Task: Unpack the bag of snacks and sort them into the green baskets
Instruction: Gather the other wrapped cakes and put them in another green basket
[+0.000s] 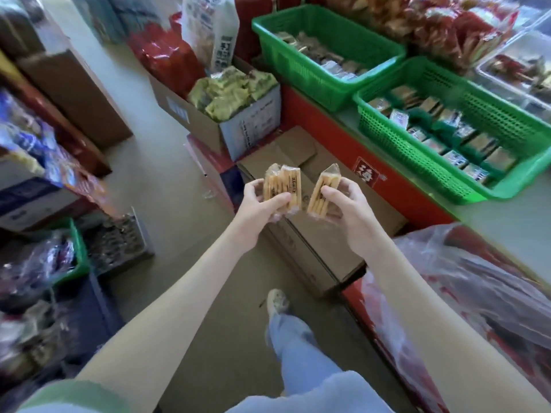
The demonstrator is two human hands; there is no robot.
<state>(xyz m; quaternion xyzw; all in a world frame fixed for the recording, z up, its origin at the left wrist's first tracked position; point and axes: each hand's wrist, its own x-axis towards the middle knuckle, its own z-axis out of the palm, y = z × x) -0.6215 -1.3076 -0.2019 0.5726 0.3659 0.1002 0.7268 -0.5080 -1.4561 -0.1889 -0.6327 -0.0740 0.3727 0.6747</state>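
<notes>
Cellophane-wrapped biscuit sticks are held out in front: the left hand point(259, 204) pinches what looks like two packets point(283, 186) between thumb and curled fingers, and the right hand point(348, 210) pinches a single packet point(323, 186) the same way. Both hover over closed cardboard boxes point(313, 150) on the floor, just off the front edge of the tabletop point(507, 222). The packets stand roughly on end, the right one tipped so its top leans away to the right.

The near green basket point(411, 156) lies ahead and to the right of the hands, at the tabletop's front edge, with its long axis running along that edge. Rows of small wrapped snacks already fill much of it. The far green basket point(286, 61) sits beyond it, towards the tabletop's far end. The right hand is nearer to both, so its packet probably goes first, carried up and rightward over the front wall. The plastic bag point(477, 278) lies at the tabletop's near end, beside the right forearm.
</notes>
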